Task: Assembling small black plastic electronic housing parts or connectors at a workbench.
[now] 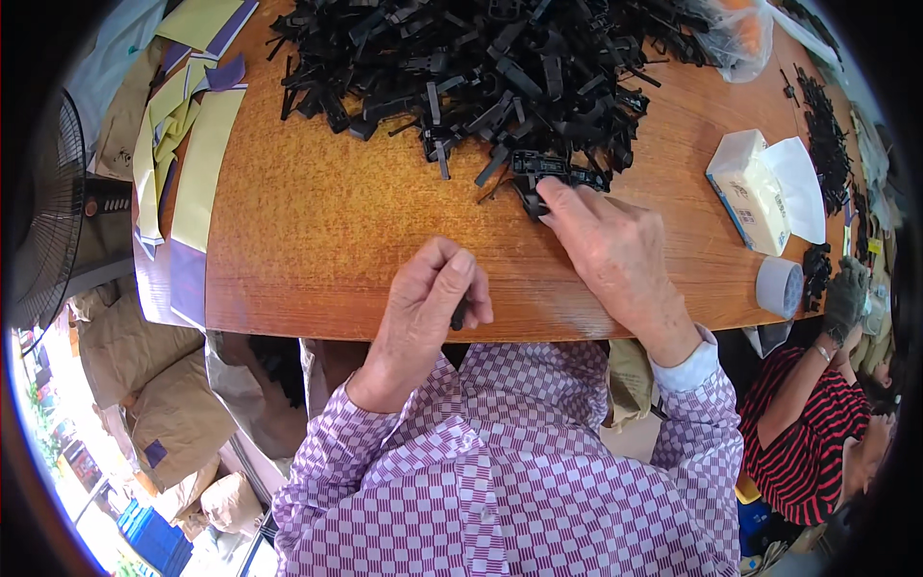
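A large heap of black plastic parts (461, 72) covers the far middle of the wooden table (317, 231). At the heap's near edge, my right hand (615, 255) reaches forward with its fingertips on a black plastic part (538, 165); its fingers are bent, and I cannot tell whether they grip it. My left hand (433, 288) hovers over the table's near edge, fingers curled and thumb pressed against them. A small dark piece (460, 313) shows between those fingers; most of it is hidden by the hand.
Right of my right hand stand a tissue box (750, 192) and a grey-white roll (779, 287). Yellow and purple paper sheets (197, 192) line the left edge, beside a black fan (58, 192). A gloved co-worker's hand (848, 298) is at the far right, near more black parts (827, 135).
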### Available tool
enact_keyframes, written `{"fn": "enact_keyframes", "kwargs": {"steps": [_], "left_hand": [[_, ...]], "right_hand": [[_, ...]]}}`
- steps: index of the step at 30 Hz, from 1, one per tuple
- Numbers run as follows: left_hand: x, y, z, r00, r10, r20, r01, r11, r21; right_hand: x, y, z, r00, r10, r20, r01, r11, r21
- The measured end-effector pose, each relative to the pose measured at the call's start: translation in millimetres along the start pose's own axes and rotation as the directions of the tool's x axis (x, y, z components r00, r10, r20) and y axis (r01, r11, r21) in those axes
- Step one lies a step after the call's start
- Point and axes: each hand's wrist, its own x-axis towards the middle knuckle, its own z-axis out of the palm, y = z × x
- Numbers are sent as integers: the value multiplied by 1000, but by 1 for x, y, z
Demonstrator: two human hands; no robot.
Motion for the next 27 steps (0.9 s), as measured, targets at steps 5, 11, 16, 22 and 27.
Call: {"fn": "enact_keyframes", "kwargs": {"steps": [5,11,16,22,27], "left_hand": [[10,2,18,991,126,39,-131,970,205],[17,26,39,921,380,83,-327,643,692],[22,22,30,912,372,169,-392,676,624],[18,9,21,915,385,122,-403,861,310],[13,15,18,940,335,66,-341,911,232]], "right_hand": [[4,-4,-9,954,299,-11,-247,806,537],[4,-2,0,828,409,384,-420,-2,907],[2,-20,-3,849,356,391,-415,-11,910],[0,-36,2,857,326,399,-397,-77,915],[-6,-38,24,927,317,200,-238,85,968]]}}
